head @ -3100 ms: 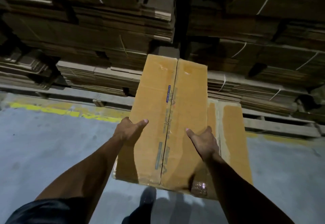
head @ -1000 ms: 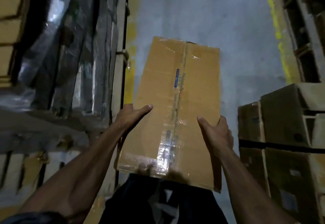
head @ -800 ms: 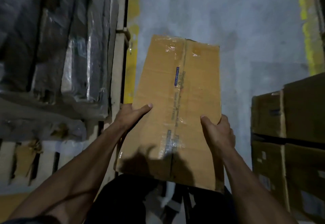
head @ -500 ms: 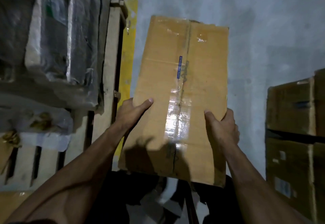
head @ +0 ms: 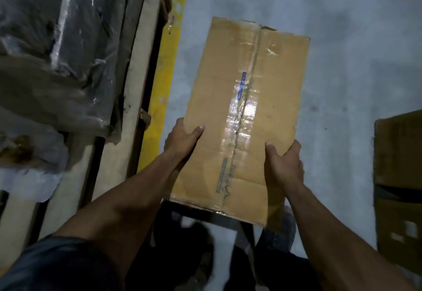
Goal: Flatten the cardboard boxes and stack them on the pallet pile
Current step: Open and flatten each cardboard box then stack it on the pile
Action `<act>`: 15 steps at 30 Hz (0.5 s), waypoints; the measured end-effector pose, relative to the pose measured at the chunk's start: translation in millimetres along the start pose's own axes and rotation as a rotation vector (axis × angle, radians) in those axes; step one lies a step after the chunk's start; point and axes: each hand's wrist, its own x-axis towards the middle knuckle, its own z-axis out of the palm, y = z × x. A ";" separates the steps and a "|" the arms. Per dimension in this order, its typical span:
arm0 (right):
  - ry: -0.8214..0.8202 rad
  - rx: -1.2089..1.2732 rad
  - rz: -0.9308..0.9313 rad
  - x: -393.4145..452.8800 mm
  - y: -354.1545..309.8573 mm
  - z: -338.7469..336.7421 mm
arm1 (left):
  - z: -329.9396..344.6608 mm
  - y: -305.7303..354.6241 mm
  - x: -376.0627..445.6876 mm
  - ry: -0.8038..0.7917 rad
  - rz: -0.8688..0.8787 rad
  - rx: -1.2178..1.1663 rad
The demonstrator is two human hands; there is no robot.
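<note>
I hold a brown cardboard box [head: 262, 80] in front of me, its top flaps sealed with clear tape along the middle seam. My left hand [head: 182, 140] grips its left side with the thumb lying on the top face. My right hand [head: 285, 167] grips the right side near the near corner, thumb on top as well. The box hangs above the grey concrete floor [head: 354, 39]. No flattened pile is in view.
A wooden pallet [head: 137, 73] with plastic-wrapped goods [head: 57, 51] runs along the left, beside a yellow floor line [head: 164, 80]. Stacked brown cartons [head: 399, 176] stand at the right edge. My dark shoes show below the box.
I have turned away from the stacks of flat cardboard into an aisle. Over the last second the box has stayed in both hands and the cartons on the right have slid further right.
</note>
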 end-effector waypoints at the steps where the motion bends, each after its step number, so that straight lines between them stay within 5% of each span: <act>1: 0.021 -0.007 -0.014 -0.3 2.1 2.9 | 2.0 -1.4 -1.0 0.013 0.015 0.024; 8: 0.036 -0.029 -0.043 -39.8 20.5 3.0 | -2.8 -20.1 -39.9 0.026 0.130 0.142; 15: -0.069 -0.179 -0.111 -102.9 73.0 13.7 | -5.5 -78.1 -95.5 -0.132 0.252 0.417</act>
